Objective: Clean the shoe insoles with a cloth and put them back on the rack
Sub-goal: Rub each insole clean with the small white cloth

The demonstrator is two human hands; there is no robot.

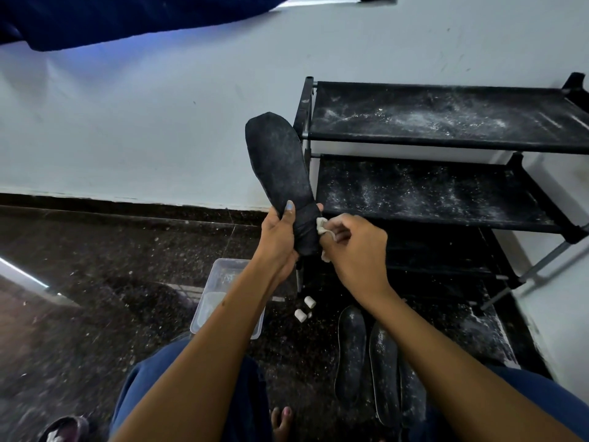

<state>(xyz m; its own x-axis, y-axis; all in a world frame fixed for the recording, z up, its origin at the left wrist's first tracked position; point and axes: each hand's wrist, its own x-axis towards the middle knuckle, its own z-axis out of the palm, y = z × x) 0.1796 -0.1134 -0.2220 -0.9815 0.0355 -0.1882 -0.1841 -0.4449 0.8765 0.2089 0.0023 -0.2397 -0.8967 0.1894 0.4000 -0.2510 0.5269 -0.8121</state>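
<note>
A clear plastic tub [228, 298] is sitting on the dark speckled floor [95, 282] just beyond the person's knee, with a pale, whitish residue lying in its bottom; whether that is liquid or powder cannot be told. Two small white cylinders [305, 309] are lying on the floor just beside the tub's right edge.

The left hand [279, 237] is gripping the held insole [282, 173] at its narrow heel end, thumb pressing across the front face and fingers wrapping behind, so the insole is standing nearly upright with its toe end tilting slightly left, in front of the rack's left post. The right hand [353, 247] is curling closed around a small white cloth [322, 226], pinching it against the right edge of the insole's heel; a bit of the cloth is also showing below the fingers.

The insole is looking dark grey and felt-like, dusted with fine pale specks. Two more insoles [366, 355] are lying side by side on the floor by the rack's front edge, both speckled white. The black rack [446, 135] is standing against the pale wall [159, 122], its top and middle shelves carrying only white dust.
</note>
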